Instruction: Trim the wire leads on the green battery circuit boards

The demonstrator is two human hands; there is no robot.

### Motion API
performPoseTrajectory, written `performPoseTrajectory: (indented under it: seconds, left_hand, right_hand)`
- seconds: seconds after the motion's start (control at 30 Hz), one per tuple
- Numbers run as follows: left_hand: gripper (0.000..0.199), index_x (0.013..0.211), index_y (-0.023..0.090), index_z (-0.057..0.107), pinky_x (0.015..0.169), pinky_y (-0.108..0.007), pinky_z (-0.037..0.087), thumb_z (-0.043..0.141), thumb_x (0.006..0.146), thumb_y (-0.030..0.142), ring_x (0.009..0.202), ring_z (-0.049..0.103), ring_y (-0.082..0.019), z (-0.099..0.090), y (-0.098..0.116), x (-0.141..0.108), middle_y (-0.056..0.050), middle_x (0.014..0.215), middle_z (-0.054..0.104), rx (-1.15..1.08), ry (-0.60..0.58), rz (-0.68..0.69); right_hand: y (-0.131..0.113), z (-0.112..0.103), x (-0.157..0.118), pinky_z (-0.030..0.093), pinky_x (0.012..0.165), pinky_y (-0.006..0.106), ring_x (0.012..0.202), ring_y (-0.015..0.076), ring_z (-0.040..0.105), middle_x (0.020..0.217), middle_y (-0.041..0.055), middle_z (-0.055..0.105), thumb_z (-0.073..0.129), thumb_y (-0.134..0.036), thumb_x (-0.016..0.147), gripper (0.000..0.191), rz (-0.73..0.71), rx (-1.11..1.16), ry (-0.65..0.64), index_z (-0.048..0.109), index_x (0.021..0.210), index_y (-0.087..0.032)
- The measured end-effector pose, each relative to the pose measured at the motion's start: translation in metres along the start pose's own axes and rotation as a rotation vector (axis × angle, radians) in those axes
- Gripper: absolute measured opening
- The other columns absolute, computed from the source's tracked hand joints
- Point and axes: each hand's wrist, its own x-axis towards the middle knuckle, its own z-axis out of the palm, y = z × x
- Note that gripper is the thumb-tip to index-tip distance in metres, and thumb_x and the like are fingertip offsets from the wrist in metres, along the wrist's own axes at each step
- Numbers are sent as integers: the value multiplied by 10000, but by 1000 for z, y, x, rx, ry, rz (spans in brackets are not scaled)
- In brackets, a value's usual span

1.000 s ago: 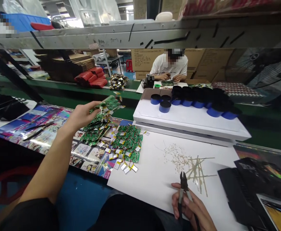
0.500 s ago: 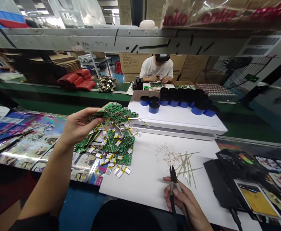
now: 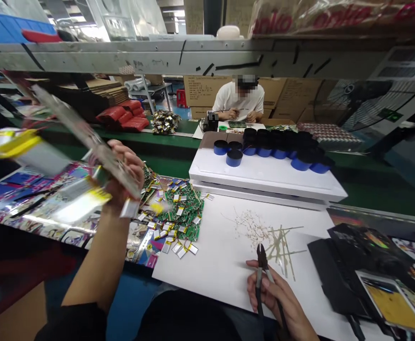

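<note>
My left hand [image 3: 124, 173] is raised and closed round the edge of a circuit board [image 3: 86, 137], tilted and partly blurred, with silver-and-yellow battery packs [image 3: 44, 156] hanging from its wires. Under and beyond that hand lies a pile of green circuit boards [image 3: 189, 206] with many small batteries attached. In my right hand [image 3: 275, 296] is a pair of wire cutters [image 3: 262, 260], jaws pointing away from me, low over the white sheet [image 3: 211, 270]. Just past the cutter tips lie thin board strips [image 3: 282, 251] and scattered fine wire clippings [image 3: 252, 227].
Blue-and-black round parts [image 3: 234, 158] stand on a white foam block [image 3: 264, 177] behind the sheet. To the right sit a black device [image 3: 338, 270] and a phone-like panel [image 3: 392, 300]. A shelf beam [image 3: 122, 59] crosses above. Opposite, a co-worker [image 3: 239, 102] handles a board.
My left hand has swung the board with its batteries left and up, closer to the camera, away from the pile. My right hand keeps its hold on the cutters. The view shifted slightly.
</note>
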Motion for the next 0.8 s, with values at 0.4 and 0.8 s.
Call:
performPoseTrajectory:
  seconds: [0.4, 0.8]
  left_hand:
    - [297, 1141, 368, 723, 541, -268, 327, 770, 908, 546, 573, 603, -84, 120, -37, -107, 31, 1069, 767, -1011, -373, -710]
    - [400, 1125, 314, 767, 559, -177, 473, 892, 745, 326, 669, 691, -61, 127, -48, -109, 37, 1227, 781, -1067, -650, -947]
  right_hand:
    - [0, 7, -4, 509, 649, 360, 697, 202, 628, 888, 76, 690, 719, -532, 951, 475, -34, 25, 37, 701, 1285, -194]
    - [-21, -4, 7, 509, 616, 353, 686, 214, 648, 927, 112, 752, 700, -514, 930, 386, -121, 38, 103, 718, 1094, -165]
